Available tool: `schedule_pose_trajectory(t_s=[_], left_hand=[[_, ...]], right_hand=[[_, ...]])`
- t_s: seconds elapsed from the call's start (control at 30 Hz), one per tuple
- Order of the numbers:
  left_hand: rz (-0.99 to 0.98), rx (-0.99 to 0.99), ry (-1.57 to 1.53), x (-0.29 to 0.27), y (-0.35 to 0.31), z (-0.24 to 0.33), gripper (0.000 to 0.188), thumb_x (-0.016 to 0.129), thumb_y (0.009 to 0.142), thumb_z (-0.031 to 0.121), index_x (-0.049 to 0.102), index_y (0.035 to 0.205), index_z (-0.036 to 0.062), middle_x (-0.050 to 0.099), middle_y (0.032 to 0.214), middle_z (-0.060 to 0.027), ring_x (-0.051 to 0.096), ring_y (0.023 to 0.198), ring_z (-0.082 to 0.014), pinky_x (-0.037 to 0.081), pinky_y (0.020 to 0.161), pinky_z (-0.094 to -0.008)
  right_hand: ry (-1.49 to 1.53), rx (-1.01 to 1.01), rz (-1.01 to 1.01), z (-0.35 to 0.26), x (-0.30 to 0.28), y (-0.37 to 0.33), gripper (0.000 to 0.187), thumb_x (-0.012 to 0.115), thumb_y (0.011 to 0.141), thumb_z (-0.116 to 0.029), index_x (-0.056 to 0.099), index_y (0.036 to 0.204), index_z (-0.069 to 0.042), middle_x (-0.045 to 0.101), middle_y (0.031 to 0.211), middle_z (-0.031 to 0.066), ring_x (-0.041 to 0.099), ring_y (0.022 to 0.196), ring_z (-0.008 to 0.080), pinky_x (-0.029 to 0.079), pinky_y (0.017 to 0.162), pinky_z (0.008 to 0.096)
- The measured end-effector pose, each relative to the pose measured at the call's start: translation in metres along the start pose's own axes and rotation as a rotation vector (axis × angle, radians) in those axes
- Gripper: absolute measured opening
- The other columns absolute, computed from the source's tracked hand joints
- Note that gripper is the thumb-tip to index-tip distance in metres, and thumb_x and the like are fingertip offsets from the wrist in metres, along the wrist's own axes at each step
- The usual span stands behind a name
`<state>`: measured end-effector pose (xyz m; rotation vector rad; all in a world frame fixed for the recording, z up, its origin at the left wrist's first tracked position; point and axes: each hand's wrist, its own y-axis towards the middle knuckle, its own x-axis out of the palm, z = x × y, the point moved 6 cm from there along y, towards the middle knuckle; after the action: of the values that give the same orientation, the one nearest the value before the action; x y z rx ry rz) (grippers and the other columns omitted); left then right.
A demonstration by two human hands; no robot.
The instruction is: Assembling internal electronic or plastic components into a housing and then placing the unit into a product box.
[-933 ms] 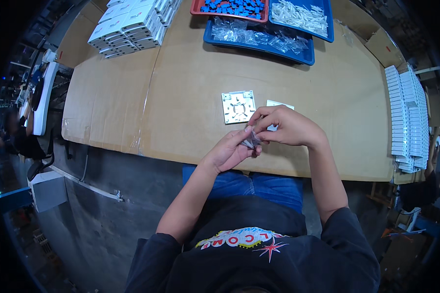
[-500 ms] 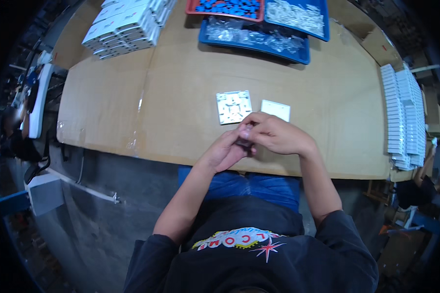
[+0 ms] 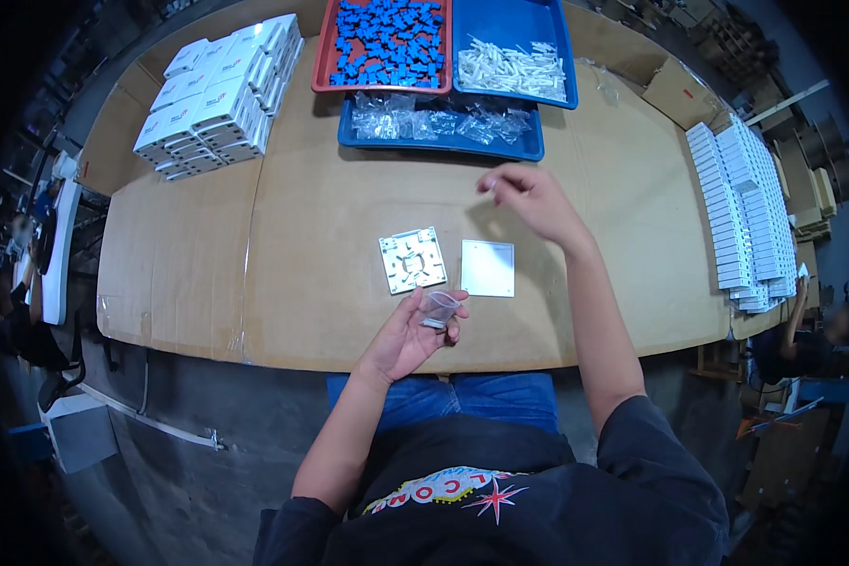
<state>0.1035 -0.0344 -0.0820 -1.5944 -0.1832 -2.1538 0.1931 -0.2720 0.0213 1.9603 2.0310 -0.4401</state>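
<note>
My left hand [image 3: 404, 340] is closed around a small clear plastic bag [image 3: 438, 307], near the front edge of the table. Something small and whitish shows at the bag's lower end; I cannot make out what it is. My right hand [image 3: 530, 200] hovers over the table in front of the trays, slightly blurred, its fingers loosely bent and apart, with nothing seen in them. Between my hands and the trays lies a square white plastic tray-like piece [image 3: 412, 261] with moulded clips inside. To its right is a flat white square cover [image 3: 488, 269].
A red tray [image 3: 323, 57] of blue parts and a blue tray [image 3: 509, 33] of white slender parts stand at the back. Before them is a blue tray [image 3: 443, 147] of clear bags. White boxes [image 3: 222, 104] are stacked back left; white pieces [image 3: 740, 212] are stacked at right.
My right hand has left my left hand and moved up toward the trays. The bag in my left hand now shows plainly. The view has tilted up, showing more of the trays.
</note>
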Motion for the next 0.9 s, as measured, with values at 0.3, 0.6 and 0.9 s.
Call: schedule_pose_trajectory(t_s=[0.3, 0.6, 0.9], left_hand=[[0.044, 0.047, 0.136, 0.007, -0.001, 0.004, 0.059, 0.046, 0.111, 0.044, 0.049, 0.151, -0.0006, 0.066, 0.126, -0.0128, 0.063, 0.094, -0.0210, 0.051, 0.093, -0.0383], [0.024, 0.050, 0.022, -0.001, -0.003, 0.001, 0.056, 0.042, 0.113, 0.045, 0.053, 0.146, 0.0008, 0.067, 0.121, -0.0120, 0.062, 0.093, -0.0206, 0.051, 0.088, -0.0362], [0.008, 0.019, 0.019, -0.007, 0.000, -0.002, 0.059, 0.043, 0.112, 0.045, 0.051, 0.148, -0.0013, 0.067, 0.122, -0.0139, 0.064, 0.095, -0.0229, 0.050, 0.092, -0.0395]], right_hand=[[-0.396, -0.148, 0.682, 0.027, -0.120, 0.101, 0.023, 0.069, 0.097, -0.019, 0.076, 0.113, -0.004, 0.078, 0.101, 0.0115, 0.074, 0.091, 0.0237, 0.056, 0.083, 0.0353], [-0.720, -0.065, 0.652, 0.037, -0.143, 0.149, 0.020, 0.072, 0.087, -0.021, 0.080, 0.100, -0.008, 0.078, 0.098, 0.0148, 0.074, 0.094, 0.0359, 0.058, 0.084, 0.0460], [0.412, -0.061, 0.832, 0.053, -0.175, 0.116, 0.024, 0.076, 0.094, -0.012, 0.073, 0.113, 0.001, 0.077, 0.102, 0.0078, 0.064, 0.078, 0.0092, 0.050, 0.067, 0.0249]])
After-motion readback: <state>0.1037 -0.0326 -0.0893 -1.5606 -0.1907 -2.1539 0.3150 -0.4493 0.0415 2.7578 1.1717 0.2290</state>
